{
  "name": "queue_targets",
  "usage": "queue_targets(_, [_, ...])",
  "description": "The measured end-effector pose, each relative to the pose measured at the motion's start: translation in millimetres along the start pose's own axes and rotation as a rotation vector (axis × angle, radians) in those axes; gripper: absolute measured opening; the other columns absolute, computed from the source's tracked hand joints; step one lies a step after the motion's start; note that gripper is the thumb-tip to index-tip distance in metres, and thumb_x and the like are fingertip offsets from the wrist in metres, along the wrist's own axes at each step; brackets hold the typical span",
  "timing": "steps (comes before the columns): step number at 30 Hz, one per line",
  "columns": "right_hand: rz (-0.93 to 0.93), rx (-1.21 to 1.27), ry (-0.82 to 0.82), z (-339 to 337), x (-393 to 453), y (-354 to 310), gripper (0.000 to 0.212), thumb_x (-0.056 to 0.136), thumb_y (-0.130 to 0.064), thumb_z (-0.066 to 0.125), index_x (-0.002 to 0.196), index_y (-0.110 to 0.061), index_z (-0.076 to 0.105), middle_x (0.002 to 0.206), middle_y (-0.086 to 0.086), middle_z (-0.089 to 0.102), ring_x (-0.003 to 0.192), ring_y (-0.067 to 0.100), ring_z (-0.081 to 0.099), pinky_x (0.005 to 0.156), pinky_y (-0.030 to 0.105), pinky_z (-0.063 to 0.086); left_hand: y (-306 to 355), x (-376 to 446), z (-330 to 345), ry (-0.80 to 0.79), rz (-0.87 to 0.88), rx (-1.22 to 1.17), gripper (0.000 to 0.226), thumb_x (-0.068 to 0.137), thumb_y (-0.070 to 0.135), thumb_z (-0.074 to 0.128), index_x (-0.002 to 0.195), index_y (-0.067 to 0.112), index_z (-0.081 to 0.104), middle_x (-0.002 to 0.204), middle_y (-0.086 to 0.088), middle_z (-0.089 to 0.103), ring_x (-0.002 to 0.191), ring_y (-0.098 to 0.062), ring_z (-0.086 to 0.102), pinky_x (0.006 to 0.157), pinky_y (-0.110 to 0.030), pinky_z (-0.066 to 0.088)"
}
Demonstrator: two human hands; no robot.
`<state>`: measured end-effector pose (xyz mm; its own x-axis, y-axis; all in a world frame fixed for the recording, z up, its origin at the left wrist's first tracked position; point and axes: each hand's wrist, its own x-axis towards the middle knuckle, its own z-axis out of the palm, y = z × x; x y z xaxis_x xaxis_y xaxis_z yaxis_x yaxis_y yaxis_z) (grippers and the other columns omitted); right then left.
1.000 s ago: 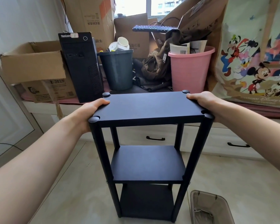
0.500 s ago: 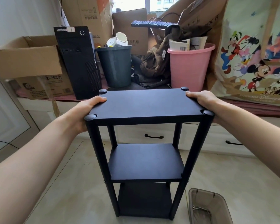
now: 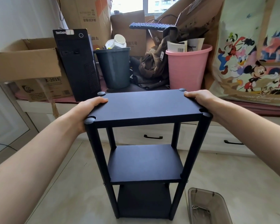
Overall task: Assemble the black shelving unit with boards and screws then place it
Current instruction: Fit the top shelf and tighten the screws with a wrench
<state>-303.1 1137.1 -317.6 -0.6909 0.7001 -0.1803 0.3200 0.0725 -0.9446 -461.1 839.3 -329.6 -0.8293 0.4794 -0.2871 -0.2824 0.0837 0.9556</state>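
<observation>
Shelving unit (image 3: 145, 165), black, three boards on four round posts, stands upright between the two hands and below them; its feet meet the pale floor (image 3: 68, 188), though whether they bear weight I cannot tell; left hand (image 3: 86, 110) grips the left short edge of the top board (image 3: 145, 105), thumb lying along the surface, the other fingers curled out of sight beneath the edge; right hand (image 3: 196, 98) grips the right short edge the same way, thumb flat on top near the far right post cap (image 3: 182, 89), remaining fingers hidden under the board; both forearms reach in from the near corners, bare; middle board (image 3: 145, 162) sits level below the hands, bottom board (image 3: 144, 199) lower again, close to the floor; just beyond the fingertips, a ledge crowded with things; black computer tower (image 3: 76, 65) beyond the left hand, open cardboard box (image 3: 27, 62) further left of it; dark grey bin (image 3: 114, 67) straight ahead between the hands, white cups poking out of it; pink bucket (image 3: 187, 67) beyond the right hand, papers standing in it; cartoon-printed bag (image 3: 255, 62) off to the right of the right hand; down below the right forearm, a clear brown plastic tub (image 3: 208, 207) on the floor with small metal parts inside.
</observation>
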Motion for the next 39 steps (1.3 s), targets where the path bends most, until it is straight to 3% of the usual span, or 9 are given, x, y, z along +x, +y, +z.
queue_targets(3, [-0.063,0.014,-0.006,2,4,2,0.026,0.096,-0.024,0.062,0.074,-0.009,0.061,0.061,-0.001,0.065,0.046,0.010,0.060,0.048,0.015,0.047,-4,-1,-3,-0.059,-0.006,0.001,0.030,0.092,0.038,0.067,0.109,0.013,0.067,0.076,-0.003,0.075,0.055,-0.016,0.071,0.045,-0.027,0.055])
queue_targets(9, [-0.086,-0.075,0.003,3,2,6,0.033,0.097,-0.030,0.060,0.073,-0.007,0.059,0.057,0.000,0.064,0.038,0.008,0.058,0.033,0.011,0.037,-10,-1,-4,-0.030,-0.018,-0.027,0.027,0.091,0.034,0.070,0.100,0.009,0.072,0.083,-0.006,0.078,0.062,-0.017,0.074,0.047,-0.026,0.056])
queue_targets(15, [-0.053,-0.026,-0.015,5,3,4,0.031,0.097,-0.027,0.061,0.073,-0.008,0.059,0.045,-0.004,0.062,0.033,0.005,0.057,0.033,0.012,0.038,-10,3,-6,0.001,-0.030,-0.035,0.023,0.091,0.033,0.068,0.101,0.012,0.072,0.082,-0.004,0.077,0.062,-0.017,0.074,0.047,-0.025,0.055])
queue_targets(20, [0.066,-0.046,-0.043,0,0,2,0.026,0.093,-0.034,0.063,0.083,-0.011,0.063,0.056,-0.001,0.067,0.042,0.012,0.061,0.040,0.017,0.043,2,5,-4,0.040,-0.083,0.047,0.023,0.088,0.033,0.071,0.097,0.012,0.071,0.071,-0.002,0.075,0.052,-0.015,0.071,0.042,-0.023,0.052])
queue_targets(23, [0.053,-0.013,-0.057,0,3,5,0.025,0.095,-0.030,0.062,0.083,-0.008,0.064,0.050,-0.003,0.066,0.038,0.009,0.061,0.041,0.017,0.046,1,8,-3,0.051,-0.083,0.054,0.022,0.089,0.033,0.069,0.098,0.012,0.070,0.067,-0.002,0.074,0.049,-0.014,0.069,0.041,-0.022,0.051])
queue_targets(26, [-0.002,0.002,-0.078,3,3,12,0.028,0.097,-0.028,0.059,0.079,-0.007,0.064,0.051,-0.004,0.067,0.040,0.008,0.062,0.040,0.016,0.045,-16,11,-3,0.055,-0.062,0.061,0.028,0.090,0.034,0.069,0.108,0.012,0.071,0.083,-0.003,0.075,0.066,-0.019,0.071,0.063,-0.023,0.055])
queue_targets(29, [-0.020,-0.008,-0.078,3,2,13,0.029,0.098,-0.028,0.059,0.078,-0.007,0.063,0.050,-0.004,0.067,0.039,0.008,0.062,0.034,0.014,0.040,-23,11,-3,0.083,-0.049,0.047,0.041,0.087,0.036,0.072,0.120,0.012,0.070,0.103,-0.007,0.071,0.084,-0.025,0.064,0.080,-0.036,0.045])
queue_targets(36, [-0.028,-0.012,-0.079,3,2,11,0.029,0.098,-0.026,0.058,0.077,-0.007,0.062,0.047,-0.004,0.065,0.037,0.007,0.060,0.032,0.013,0.039,-20,19,-6,0.046,-0.066,0.050,0.021,0.089,0.034,0.069,0.100,0.015,0.072,0.077,-0.001,0.075,0.058,-0.016,0.070,0.064,-0.030,0.051])
queue_targets(39, [0.017,-0.006,-0.091,2,2,8,0.028,0.098,-0.028,0.058,0.079,-0.008,0.062,0.048,-0.003,0.065,0.037,0.008,0.061,0.033,0.014,0.040,-17,20,-5,0.030,-0.087,0.038,0.018,0.091,0.031,0.067,0.094,0.014,0.071,0.071,-0.001,0.075,0.052,-0.015,0.070,0.047,-0.022,0.054])
